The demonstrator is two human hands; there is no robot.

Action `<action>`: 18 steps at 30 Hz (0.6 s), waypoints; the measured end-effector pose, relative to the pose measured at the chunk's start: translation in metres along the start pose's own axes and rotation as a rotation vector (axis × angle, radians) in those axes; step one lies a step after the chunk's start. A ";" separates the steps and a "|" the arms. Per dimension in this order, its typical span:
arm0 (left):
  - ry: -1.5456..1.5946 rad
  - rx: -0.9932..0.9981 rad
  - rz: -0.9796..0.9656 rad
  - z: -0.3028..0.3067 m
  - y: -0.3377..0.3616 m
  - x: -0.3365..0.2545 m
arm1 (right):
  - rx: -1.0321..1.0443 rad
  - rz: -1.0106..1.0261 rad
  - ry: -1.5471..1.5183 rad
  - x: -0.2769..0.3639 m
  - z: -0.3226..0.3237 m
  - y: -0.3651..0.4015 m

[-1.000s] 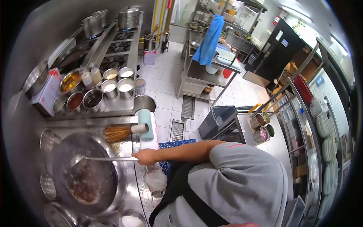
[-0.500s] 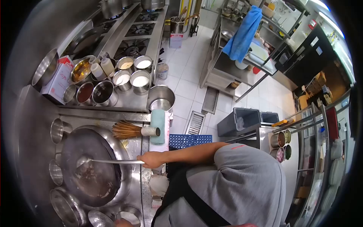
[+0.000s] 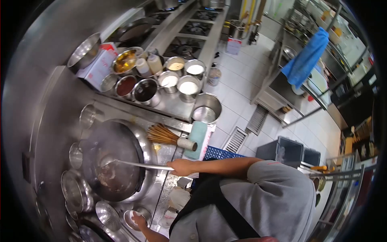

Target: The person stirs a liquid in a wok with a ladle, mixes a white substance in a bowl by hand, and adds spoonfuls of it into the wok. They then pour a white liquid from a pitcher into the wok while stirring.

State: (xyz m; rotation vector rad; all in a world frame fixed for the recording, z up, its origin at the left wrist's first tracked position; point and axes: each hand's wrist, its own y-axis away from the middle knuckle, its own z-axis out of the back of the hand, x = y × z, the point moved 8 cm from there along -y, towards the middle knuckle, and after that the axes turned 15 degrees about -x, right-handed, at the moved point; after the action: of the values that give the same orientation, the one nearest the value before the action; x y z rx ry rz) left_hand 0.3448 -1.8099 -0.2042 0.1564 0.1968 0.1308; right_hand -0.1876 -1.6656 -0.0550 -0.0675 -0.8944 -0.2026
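Observation:
My right hand (image 3: 181,166) is closed around the handle end of a long metal ladle (image 3: 139,163). The ladle's bowl rests inside a large dark wok (image 3: 117,137), over brownish residue on the wok's bottom. Faint steam hangs above the wok. Lower in the view, my left hand (image 3: 140,222) grips the edge of a small metal bowl (image 3: 128,220) with something whitish in it. Its fingertips are partly hidden. Close to that hand lie a perforated metal strainer (image 3: 108,215) and another metal pot (image 3: 145,213).
A bamboo wok brush (image 3: 163,135) lies beside the wok, near a rolled green cloth (image 3: 196,139). Metal containers of sauces and white powders, including a dark sauce pot (image 3: 146,92), stand on the counter behind. A large steel pot (image 3: 207,109) stands at the counter's end. Grey bins (image 3: 280,151) are on the floor.
The view has turned and shifted, so the wok and counter appear further right. My left hand has come further into view at the small metal bowl. My right hand still holds the ladle in the wok.

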 end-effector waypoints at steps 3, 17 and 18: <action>-0.063 -0.035 -0.022 0.025 0.017 -0.043 | 0.015 0.012 -0.013 0.004 0.000 0.002; -0.274 0.271 -0.442 -0.066 -0.003 -0.047 | -0.009 -0.001 0.046 0.001 0.002 -0.006; -0.222 0.247 -0.480 -0.064 -0.007 -0.058 | 0.000 0.019 0.052 0.002 -0.002 -0.003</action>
State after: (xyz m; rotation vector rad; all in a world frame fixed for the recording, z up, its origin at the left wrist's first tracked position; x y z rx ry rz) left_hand 0.2757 -1.8160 -0.2569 0.3627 0.0239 -0.3887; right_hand -0.1855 -1.6688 -0.0550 -0.0705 -0.8421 -0.1856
